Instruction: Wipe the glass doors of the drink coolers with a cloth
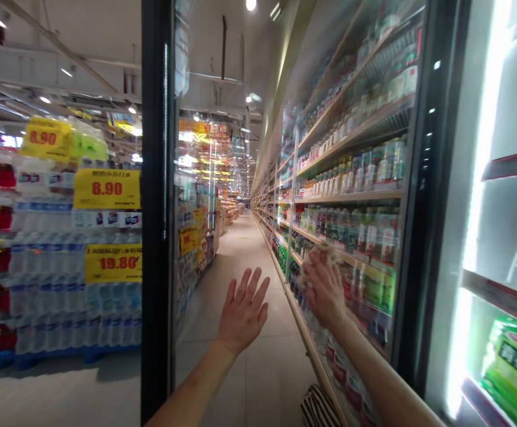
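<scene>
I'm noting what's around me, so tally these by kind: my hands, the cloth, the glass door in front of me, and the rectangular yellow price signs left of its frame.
Hands: 2 (left hand, right hand)
Cloth: 1
Glass door: 1
Rectangular yellow price signs: 3
Total: 7

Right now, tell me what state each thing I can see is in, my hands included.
Left hand: open, spread wide, holding nothing.
Right hand: holding the cloth.
Cloth: bunched, blurred.
Glass door: open.
Light strip: lit.
Ceiling lights: lit.
Green bag: cut off by the picture's edge; whether sealed, I can't tell.
Bottles: upright, stacked in layers.
Price signs: facing you.
Striped item: only partly in view.
</scene>
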The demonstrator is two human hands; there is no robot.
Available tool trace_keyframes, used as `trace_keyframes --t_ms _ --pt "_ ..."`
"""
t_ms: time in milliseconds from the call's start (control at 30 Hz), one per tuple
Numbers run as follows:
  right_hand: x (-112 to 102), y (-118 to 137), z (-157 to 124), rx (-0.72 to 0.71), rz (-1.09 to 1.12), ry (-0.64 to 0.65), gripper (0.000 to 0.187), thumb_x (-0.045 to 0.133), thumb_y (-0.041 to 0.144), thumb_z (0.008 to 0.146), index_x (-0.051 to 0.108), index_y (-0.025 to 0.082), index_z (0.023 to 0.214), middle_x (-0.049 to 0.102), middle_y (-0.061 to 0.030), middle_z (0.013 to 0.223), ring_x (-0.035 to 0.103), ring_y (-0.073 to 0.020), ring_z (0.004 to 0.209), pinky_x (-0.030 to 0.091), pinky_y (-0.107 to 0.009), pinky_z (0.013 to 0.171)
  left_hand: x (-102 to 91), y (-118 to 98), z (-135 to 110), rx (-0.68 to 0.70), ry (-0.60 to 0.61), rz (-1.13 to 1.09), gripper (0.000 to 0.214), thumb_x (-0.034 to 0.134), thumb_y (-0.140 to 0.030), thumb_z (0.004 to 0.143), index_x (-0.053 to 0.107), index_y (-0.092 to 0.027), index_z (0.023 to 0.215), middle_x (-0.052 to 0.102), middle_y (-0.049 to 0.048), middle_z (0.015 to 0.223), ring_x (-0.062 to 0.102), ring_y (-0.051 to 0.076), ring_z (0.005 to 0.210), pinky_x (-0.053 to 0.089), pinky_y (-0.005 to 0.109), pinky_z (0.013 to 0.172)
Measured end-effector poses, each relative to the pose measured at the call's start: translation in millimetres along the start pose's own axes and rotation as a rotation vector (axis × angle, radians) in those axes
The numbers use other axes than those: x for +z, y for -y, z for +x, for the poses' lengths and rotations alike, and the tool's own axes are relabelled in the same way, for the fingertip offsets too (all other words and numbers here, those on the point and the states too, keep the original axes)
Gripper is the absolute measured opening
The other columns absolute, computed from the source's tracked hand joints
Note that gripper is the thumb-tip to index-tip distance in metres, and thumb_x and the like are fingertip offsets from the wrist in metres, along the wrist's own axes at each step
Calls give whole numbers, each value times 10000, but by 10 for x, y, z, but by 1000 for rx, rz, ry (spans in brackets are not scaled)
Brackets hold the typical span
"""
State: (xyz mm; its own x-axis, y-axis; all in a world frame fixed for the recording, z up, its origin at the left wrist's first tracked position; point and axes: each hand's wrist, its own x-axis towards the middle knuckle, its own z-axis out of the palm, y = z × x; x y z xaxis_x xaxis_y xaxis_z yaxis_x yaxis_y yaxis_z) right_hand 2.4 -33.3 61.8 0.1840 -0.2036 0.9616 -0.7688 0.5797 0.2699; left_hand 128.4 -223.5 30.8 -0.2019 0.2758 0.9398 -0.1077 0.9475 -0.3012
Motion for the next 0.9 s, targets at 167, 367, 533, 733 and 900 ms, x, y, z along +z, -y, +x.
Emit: trace_keyframes --t_ms 167,367,533,733,900 --pt "20 -144 240 251 -51 -275 513 364 170 850 366 176 1364 345 -130 1436 250 -268 1358 298 -529 1043 9 2 -1 0 10 4 521 498 -330 832 410 -224 1334 436 68 1383 239 208 1364 111 404 1131" --pt "7 -219 360 88 -70 -130 454 393 197 844 457 192 1293 444 -113 1371 332 -236 1321 333 -485 1034 -67 12 -7 19 29 -14 495 484 -329 839 434 -217 1318 443 61 1378 263 208 1355 108 393 1131" --pt "22 -189 498 253 -70 -301 465 363 185 843 446 137 1298 396 -159 1396 278 -266 1345 322 -529 1024 -266 160 226 -27 -34 -18 479 489 -342 844 444 -222 1305 396 76 1411 230 221 1367 121 436 1125" --pt "28 -27 564 54 -41 -124 455 386 176 841 455 197 1290 448 -105 1370 330 -231 1322 309 -484 1047 -355 441 630 -143 -86 84 542 486 -357 849 379 -197 1356 332 117 1442 206 279 1370 135 503 1105" --pt "45 -8 613 162 -53 -231 467 365 179 843 439 168 1304 407 -131 1396 294 -249 1339 320 -494 1032 -295 510 613 -144 -97 93 533 487 -371 846 400 -204 1345 348 107 1434 235 270 1362 131 488 1108"
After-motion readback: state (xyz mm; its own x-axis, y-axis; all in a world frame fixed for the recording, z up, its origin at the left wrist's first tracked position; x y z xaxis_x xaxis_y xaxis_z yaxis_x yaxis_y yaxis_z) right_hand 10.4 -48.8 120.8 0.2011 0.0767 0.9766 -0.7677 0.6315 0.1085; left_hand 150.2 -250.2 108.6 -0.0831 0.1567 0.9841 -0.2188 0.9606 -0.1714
